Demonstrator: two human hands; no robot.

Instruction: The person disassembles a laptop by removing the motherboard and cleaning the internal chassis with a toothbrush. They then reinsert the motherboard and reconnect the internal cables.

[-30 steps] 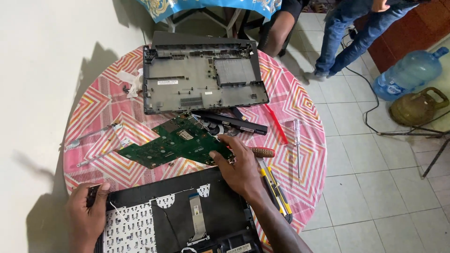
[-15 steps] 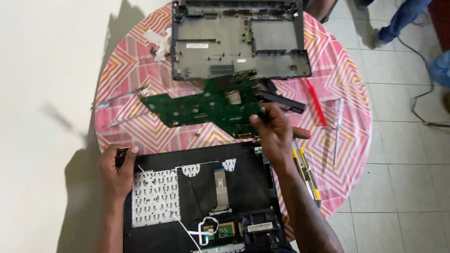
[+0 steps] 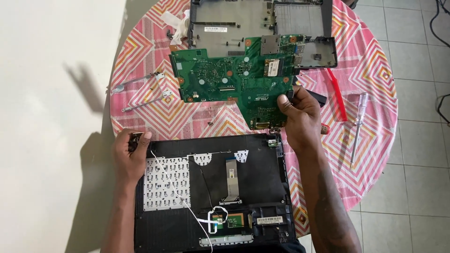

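The left hand (image 3: 130, 154) is near the table's left edge, fingers curled in a closed grip, forearm going straight down to the bottom. The right hand (image 3: 302, 117) is raised above the middle of the table, thumb and fingers pinched together, forearm going down-right.

Only labels here, no packages or screens. There's a small white sticker (image 3: 215, 29) on the grey laptop base (image 3: 234, 37) up top, and another white rectangular label (image 3: 269, 220) on the black palmrest cover (image 3: 262, 187).

A home: patterned tablecloth (image 3: 370, 61) on round table, tiled floor (image 3: 422, 154).
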